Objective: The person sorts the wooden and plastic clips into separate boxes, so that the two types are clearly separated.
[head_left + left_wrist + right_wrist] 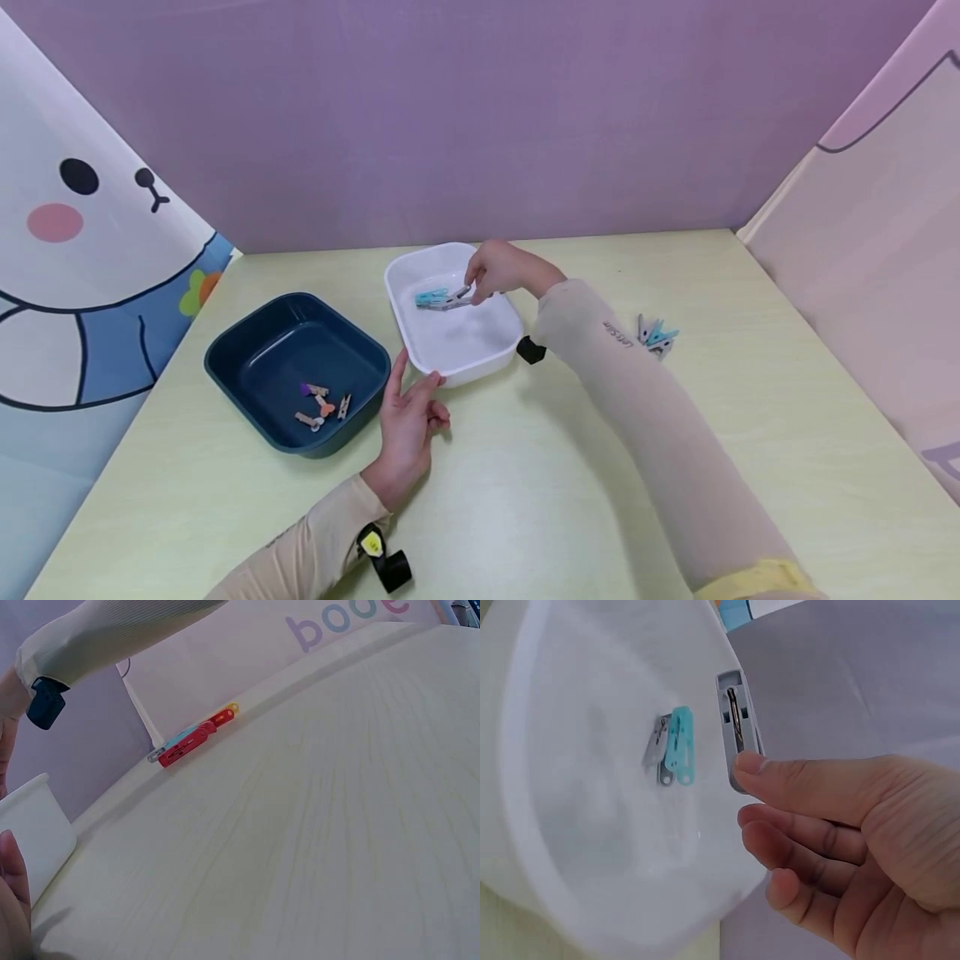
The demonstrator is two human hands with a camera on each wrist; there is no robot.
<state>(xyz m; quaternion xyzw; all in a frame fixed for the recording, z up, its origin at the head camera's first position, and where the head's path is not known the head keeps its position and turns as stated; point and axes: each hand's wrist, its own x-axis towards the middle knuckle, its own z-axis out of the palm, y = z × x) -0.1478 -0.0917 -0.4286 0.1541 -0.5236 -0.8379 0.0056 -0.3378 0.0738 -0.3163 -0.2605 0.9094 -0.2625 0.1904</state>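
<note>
My right hand (504, 268) pinches a grey clothespin (735, 724) between thumb and fingertips, over the white basin (480, 360). In the right wrist view its metal spring shows, and the other fingers are loosely bent. Inside that basin lie a light-blue clothespin (431, 297) and grey clothespins (657, 746), close together. My left hand (408, 421) is at the basin's near left corner, with two extended fingers against its wall and the others loosely bent. In the left wrist view only part of the left hand (13, 900) shows, beside the white wall.
Left of the white basin stands a dark blue basin (288, 312) holding several small wooden clips (325, 406). Light-blue and grey clothespins (658, 336) lie on the table to the right. The left wrist view shows red clips (187, 746) there too. A purple wall (480, 125) closes the back.
</note>
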